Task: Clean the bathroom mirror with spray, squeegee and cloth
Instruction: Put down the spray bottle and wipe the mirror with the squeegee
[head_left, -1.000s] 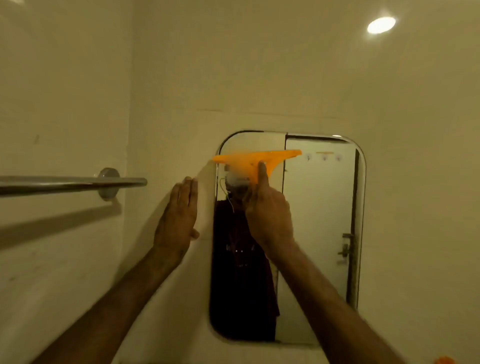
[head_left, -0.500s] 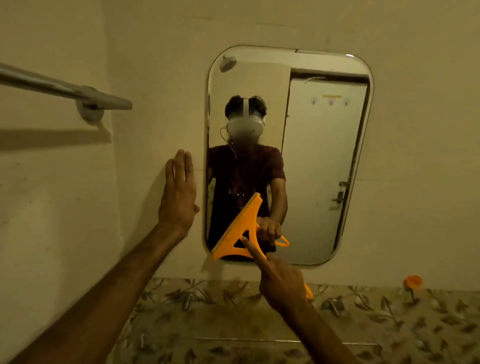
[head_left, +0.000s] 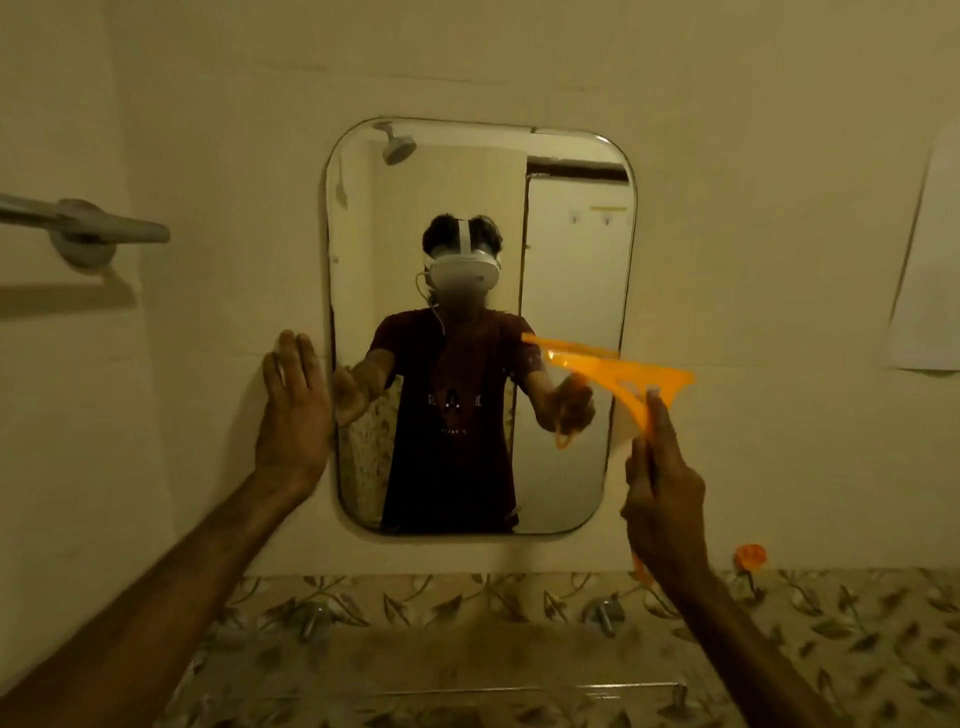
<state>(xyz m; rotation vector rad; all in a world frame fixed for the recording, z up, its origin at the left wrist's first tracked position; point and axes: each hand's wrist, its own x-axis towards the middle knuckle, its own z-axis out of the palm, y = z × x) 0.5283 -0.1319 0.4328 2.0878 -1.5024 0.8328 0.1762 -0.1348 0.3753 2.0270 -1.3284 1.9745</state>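
I had the orange plastic squeegee (head_left: 623, 376) in my right hand (head_left: 662, 493), grip wrapped shut round its handle, forefinger laid up the neck, blade lying roughly level across the right edge of the rounded wall mirror (head_left: 467, 208), about mid-height. To do this pass well, I judged the blade ought to sit flat on the glass with even pressure and be drawn straight down, overlapping the strip beside it. My right arm reached up from below, wrist cocked. My left hand (head_left: 293, 410) lay open and empty, palm flat on the cream tiled wall (head_left: 208, 156) just beside the mirror's left edge, bracing me.
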